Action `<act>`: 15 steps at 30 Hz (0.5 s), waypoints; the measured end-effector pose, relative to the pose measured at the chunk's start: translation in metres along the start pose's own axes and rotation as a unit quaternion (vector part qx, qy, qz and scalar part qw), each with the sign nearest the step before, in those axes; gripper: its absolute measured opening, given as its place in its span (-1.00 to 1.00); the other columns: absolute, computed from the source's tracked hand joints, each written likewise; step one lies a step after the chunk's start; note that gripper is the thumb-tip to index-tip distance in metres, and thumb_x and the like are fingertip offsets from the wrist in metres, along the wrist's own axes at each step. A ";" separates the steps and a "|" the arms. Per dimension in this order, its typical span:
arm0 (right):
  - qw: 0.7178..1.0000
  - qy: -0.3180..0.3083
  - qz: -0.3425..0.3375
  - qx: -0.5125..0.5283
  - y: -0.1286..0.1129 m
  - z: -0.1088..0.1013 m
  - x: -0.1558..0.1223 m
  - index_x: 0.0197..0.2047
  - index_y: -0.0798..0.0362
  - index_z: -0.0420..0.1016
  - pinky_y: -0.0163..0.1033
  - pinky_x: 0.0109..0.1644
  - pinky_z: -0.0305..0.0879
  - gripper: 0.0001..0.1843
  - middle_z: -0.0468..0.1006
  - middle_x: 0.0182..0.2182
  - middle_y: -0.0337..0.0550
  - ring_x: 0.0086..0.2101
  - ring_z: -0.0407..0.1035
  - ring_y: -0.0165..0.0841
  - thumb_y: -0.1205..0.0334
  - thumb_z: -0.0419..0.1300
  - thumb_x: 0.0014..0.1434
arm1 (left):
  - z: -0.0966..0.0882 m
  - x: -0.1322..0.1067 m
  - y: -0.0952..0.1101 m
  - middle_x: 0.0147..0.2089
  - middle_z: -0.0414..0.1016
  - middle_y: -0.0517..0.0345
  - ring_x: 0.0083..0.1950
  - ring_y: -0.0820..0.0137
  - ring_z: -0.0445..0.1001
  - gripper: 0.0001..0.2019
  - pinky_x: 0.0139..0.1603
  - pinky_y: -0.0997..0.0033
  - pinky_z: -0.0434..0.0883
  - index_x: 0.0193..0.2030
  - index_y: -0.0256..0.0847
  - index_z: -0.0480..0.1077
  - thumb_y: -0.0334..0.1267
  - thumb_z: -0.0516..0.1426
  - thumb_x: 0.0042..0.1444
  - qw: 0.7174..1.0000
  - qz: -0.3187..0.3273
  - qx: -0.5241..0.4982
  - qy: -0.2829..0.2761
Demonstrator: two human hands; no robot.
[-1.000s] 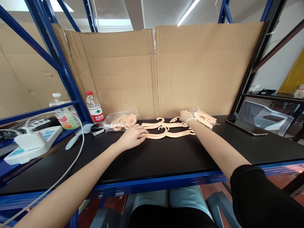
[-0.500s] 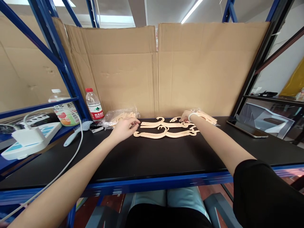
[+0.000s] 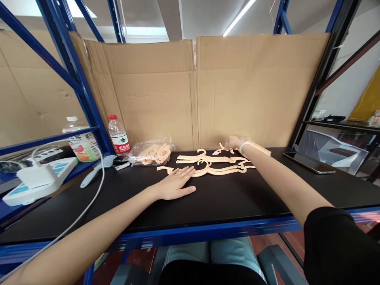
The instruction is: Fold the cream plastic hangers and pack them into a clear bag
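Flat left hand across the front hanger, right hand bent at the far pieces

The black tabletop (image 3: 219, 202) carries everything; nearest on it lies the front hanger (image 3: 225, 171), its middle and right arm just beyond and to the right of the left hand (image 3: 175, 185), its left tip showing past that hand's far side; the rear hanger (image 3: 190, 159) lies just behind, near the left fingertips but apart from them; the clear bag of parts (image 3: 151, 153) sits farther back and left.

The left hand is spread, palm down, fingers laid over the front hanger's left arm and gripping nothing; the right hand (image 3: 234, 143) curls downward beyond the rear hanger's right half, and whether it pinches anything cannot be told; the small pieces (image 3: 218, 151) lie just left of its fingers.
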State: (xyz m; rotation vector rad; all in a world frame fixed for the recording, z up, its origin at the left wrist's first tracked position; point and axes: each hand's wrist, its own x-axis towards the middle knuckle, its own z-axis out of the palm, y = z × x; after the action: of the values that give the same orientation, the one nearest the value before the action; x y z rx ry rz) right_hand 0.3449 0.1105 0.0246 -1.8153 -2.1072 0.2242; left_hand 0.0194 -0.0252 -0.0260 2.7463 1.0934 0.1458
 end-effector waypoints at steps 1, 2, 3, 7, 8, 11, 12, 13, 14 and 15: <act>1.000 -0.004 0.009 0.020 -0.003 -0.003 0.000 -0.42 0.23 0.50 -0.26 -0.47 0.25 -0.82 0.42 -0.62 -0.16 -0.58 0.27 -0.42 0.26 0.30 0.06 | 0.001 0.000 -0.001 0.47 -0.21 -0.10 0.47 0.13 -0.23 -0.30 0.40 -0.03 -0.24 0.43 -0.15 -0.11 0.14 -0.07 0.27 1.000 0.004 -0.005 0.006; 0.999 -0.008 0.016 0.042 -0.007 -0.007 0.000 -0.44 0.23 0.50 -0.26 -0.48 0.22 -0.86 0.40 -0.65 -0.17 -0.61 0.24 -0.43 0.30 0.30 0.05 | 0.002 0.000 -0.001 0.46 -0.19 -0.11 0.47 0.12 -0.21 -0.31 0.40 -0.04 -0.22 0.43 -0.15 -0.08 0.14 -0.05 0.26 1.000 0.007 -0.011 0.016; 0.998 -0.008 0.018 0.065 -0.011 -0.011 -0.003 -0.43 0.21 0.50 -0.28 -0.49 0.20 -0.88 0.38 -0.66 -0.19 -0.62 0.21 -0.45 0.32 0.28 0.06 | 0.003 0.000 -0.001 0.46 -0.18 -0.12 0.47 0.11 -0.20 -0.31 0.39 -0.05 -0.21 0.42 -0.15 -0.05 0.13 -0.03 0.25 0.999 0.007 -0.017 0.031; 0.981 -0.024 -0.038 0.190 -0.036 -0.024 -0.028 -0.33 0.13 0.45 -0.36 -0.46 0.21 -0.86 0.38 -0.58 -0.24 -0.59 0.20 -0.52 0.23 0.17 0.21 | 0.000 0.006 0.005 0.45 -0.07 -0.12 0.46 0.10 -0.14 -0.35 0.40 -0.06 -0.13 0.35 -0.18 0.11 0.07 0.07 0.21 0.980 -0.004 -0.085 0.181; 0.957 -0.060 -0.072 0.275 -0.045 -0.025 -0.038 -0.33 0.13 0.44 -0.36 -0.44 0.23 -0.85 0.40 -0.55 -0.22 -0.57 0.22 -0.53 0.21 0.19 0.20 | -0.004 0.009 0.009 0.42 0.02 -0.12 0.44 0.11 -0.05 -0.40 0.40 -0.03 -0.07 0.31 -0.18 0.17 0.04 0.09 0.20 0.966 -0.009 -0.134 0.222; 0.862 -0.193 -0.169 0.436 -0.071 -0.028 -0.063 -0.35 0.12 0.42 -0.36 -0.37 0.27 -0.76 0.47 -0.44 -0.20 -0.45 0.33 -0.49 0.15 0.35 0.04 | -0.019 0.021 0.022 0.17 0.42 -0.14 0.19 0.14 0.39 -0.60 0.26 0.03 0.25 0.08 -0.22 0.40 -0.03 0.14 0.19 0.889 -0.058 -0.390 0.232; 0.842 -0.217 -0.197 0.454 -0.079 -0.028 -0.070 -0.34 0.12 0.43 -0.36 -0.36 0.28 -0.73 0.48 -0.41 -0.20 -0.41 0.36 -0.48 0.16 0.38 0.00 | -0.025 0.025 0.028 0.08 0.49 -0.15 0.09 0.16 0.48 -0.66 0.19 0.07 0.33 0.00 -0.24 0.43 -0.06 0.15 0.19 0.846 -0.067 -0.489 0.200; 0.827 -0.231 -0.219 0.464 -0.087 -0.027 -0.075 -0.34 0.13 0.44 -0.37 -0.35 0.28 -0.72 0.49 -0.40 -0.20 -0.40 0.37 -0.48 0.16 0.40 -0.02 | -0.030 0.028 0.032 0.03 0.52 -0.14 0.01 0.20 0.53 -0.71 0.14 0.13 0.39 -0.05 -0.25 0.45 -0.11 0.18 0.18 0.802 -0.066 -0.570 0.166; 0.815 -0.240 -0.237 0.471 -0.095 -0.026 -0.078 -0.33 0.14 0.45 -0.36 -0.35 0.28 -0.72 0.50 -0.40 -0.20 -0.39 0.37 -0.48 0.17 0.40 -0.02 | -0.035 0.031 0.037 -0.02 0.54 -0.13 -0.05 0.25 0.55 -0.76 0.09 0.21 0.42 -0.09 -0.27 0.47 -0.18 0.20 0.17 0.761 -0.065 -0.630 0.141; 0.805 -0.251 -0.250 0.476 -0.101 -0.025 -0.080 -0.33 0.15 0.45 -0.36 -0.34 0.29 -0.72 0.50 -0.40 -0.20 -0.39 0.37 -0.48 0.17 0.40 -0.02 | -0.038 0.032 0.041 -0.07 0.56 -0.11 -0.12 0.32 0.57 -0.82 0.03 0.30 0.45 -0.13 -0.29 0.49 -0.26 0.21 0.17 0.726 -0.064 -0.673 0.126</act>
State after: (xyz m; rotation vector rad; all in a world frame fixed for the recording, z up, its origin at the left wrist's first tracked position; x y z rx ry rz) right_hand 0.2696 0.0122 0.0696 -0.6069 -2.0526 1.4349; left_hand 0.0640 -0.0269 0.0206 1.3207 0.6942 0.8968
